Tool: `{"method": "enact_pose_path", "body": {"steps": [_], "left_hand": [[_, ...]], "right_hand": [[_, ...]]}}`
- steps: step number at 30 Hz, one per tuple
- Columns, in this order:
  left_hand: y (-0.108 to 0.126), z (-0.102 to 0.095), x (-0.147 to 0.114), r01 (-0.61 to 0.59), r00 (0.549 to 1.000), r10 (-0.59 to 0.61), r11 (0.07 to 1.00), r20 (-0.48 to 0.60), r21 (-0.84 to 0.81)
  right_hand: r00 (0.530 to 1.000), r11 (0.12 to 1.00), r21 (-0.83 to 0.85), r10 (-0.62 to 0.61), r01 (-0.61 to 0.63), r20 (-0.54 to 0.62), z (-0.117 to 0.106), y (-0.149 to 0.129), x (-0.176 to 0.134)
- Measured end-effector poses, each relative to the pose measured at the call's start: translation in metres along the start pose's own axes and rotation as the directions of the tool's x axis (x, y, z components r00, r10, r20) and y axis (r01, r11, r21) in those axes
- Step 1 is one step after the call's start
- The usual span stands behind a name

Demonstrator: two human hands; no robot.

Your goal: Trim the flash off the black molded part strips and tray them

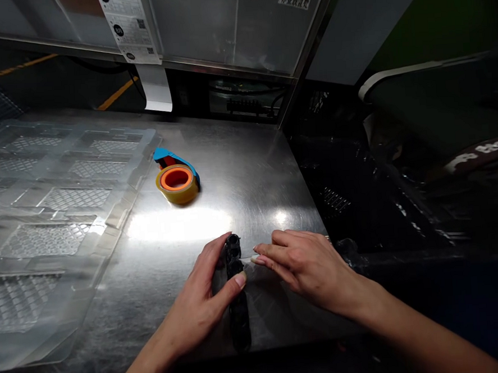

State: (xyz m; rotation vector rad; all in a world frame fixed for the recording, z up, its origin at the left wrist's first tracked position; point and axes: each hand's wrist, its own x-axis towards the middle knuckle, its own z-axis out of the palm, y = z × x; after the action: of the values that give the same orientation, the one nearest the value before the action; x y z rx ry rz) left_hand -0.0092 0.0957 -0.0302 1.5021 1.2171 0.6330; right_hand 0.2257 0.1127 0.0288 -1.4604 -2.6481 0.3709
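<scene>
A long, narrow black part with round openings along its top (240,319) stands out against the metal table, its length running away from me. My left hand (207,293) is closed around its far half, thumb on the near side and fingers on the left. To the right of the part, my right hand (302,262) pinches a small thin whitish piece (248,259) between thumb and fingers. The tip of that piece reaches the part's right side; whether it is a tool or a strip I cannot tell.
A tape dispenser (178,179) with an orange-cored roll lies beyond my hands. Clear plastic trays (104,235) cover the table's left side. The metal table (247,164) ends at the right beside dark plastic sheeting (358,185). Printed label sheets (138,33) hang at the back.
</scene>
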Motion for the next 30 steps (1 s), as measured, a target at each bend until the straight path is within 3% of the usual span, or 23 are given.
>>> {"method": "enact_pose_path", "body": {"steps": [5,7,8,9,10,11,13,15,17,20,22,24,25,27,29,30], "left_hand": [[-0.001,0.001,0.001,-0.023,1.0,0.023,1.0,-0.007,0.005],[-0.001,0.002,0.0,-0.032,0.999,0.032,0.999,-0.021,0.011],[-0.001,0.003,-0.001,-0.036,0.999,0.036,0.999,-0.032,0.017],[-0.002,0.003,-0.002,-0.039,0.998,0.04,0.999,-0.044,0.024],[-0.002,0.004,-0.002,-0.043,0.998,0.045,0.999,-0.054,0.031],[-0.002,0.005,-0.002,-0.049,0.997,0.051,0.998,-0.063,0.04],[-0.002,0.006,-0.002,-0.063,0.995,0.067,0.996,-0.07,0.06],[-0.002,0.007,0.0,-0.069,0.994,0.075,0.994,-0.073,0.082],[-0.002,0.009,0.001,-0.059,0.994,0.068,0.992,-0.085,0.108],[0.003,0.013,-0.001,-0.06,0.985,0.084,0.985,-0.148,0.159],[0.007,0.014,-0.009,-0.099,0.959,0.148,0.975,-0.241,0.201],[0.01,0.01,-0.017,-0.216,0.913,0.295,0.935,-0.281,0.28],[0.012,0.007,-0.02,-0.307,0.884,0.403,0.882,-0.235,0.359],[0.015,-0.003,-0.02,-0.459,0.835,0.551,0.702,-0.006,0.545],[0.018,-0.013,-0.013,-0.51,0.827,0.524,0.545,0.205,0.666],[0.02,-0.016,-0.007,-0.487,0.849,0.471,0.526,0.238,0.697]], "right_hand": [[0.996,0.999,-0.052,-0.006,0.002,-0.085,0.011,0.0,-0.006],[0.982,0.996,0.086,0.047,-0.032,-0.184,0.018,-0.001,-0.013],[0.968,0.969,0.233,0.134,-0.083,-0.213,0.022,-0.003,-0.016],[0.948,0.894,0.419,0.255,-0.156,-0.191,0.025,-0.006,-0.017],[0.921,0.754,0.612,0.376,-0.238,-0.106,0.027,-0.01,-0.016],[0.887,0.561,0.767,0.462,-0.311,0.022,0.03,-0.015,-0.014],[0.834,0.202,0.891,0.481,-0.406,0.27,0.033,-0.023,-0.002],[0.827,0.046,0.898,0.412,-0.438,0.382,0.036,-0.028,0.014],[0.82,0.023,0.896,0.415,-0.443,0.395,0.036,-0.026,0.028],[0.79,0.037,0.924,0.531,-0.382,0.305,0.031,-0.017,0.028],[0.787,0.081,0.935,0.567,-0.345,0.241,0.024,-0.015,0.012],[0.807,0.127,0.931,0.547,-0.343,0.223,0.019,-0.018,-0.012],[0.819,0.141,0.927,0.527,-0.347,0.226,0.018,-0.02,-0.025],[0.833,0.142,0.927,0.501,-0.347,0.235,0.021,-0.024,-0.048],[0.836,0.142,0.931,0.5,-0.337,0.226,0.026,-0.024,-0.063],[0.834,0.149,0.931,0.507,-0.332,0.217,0.029,-0.024,-0.067]]}}
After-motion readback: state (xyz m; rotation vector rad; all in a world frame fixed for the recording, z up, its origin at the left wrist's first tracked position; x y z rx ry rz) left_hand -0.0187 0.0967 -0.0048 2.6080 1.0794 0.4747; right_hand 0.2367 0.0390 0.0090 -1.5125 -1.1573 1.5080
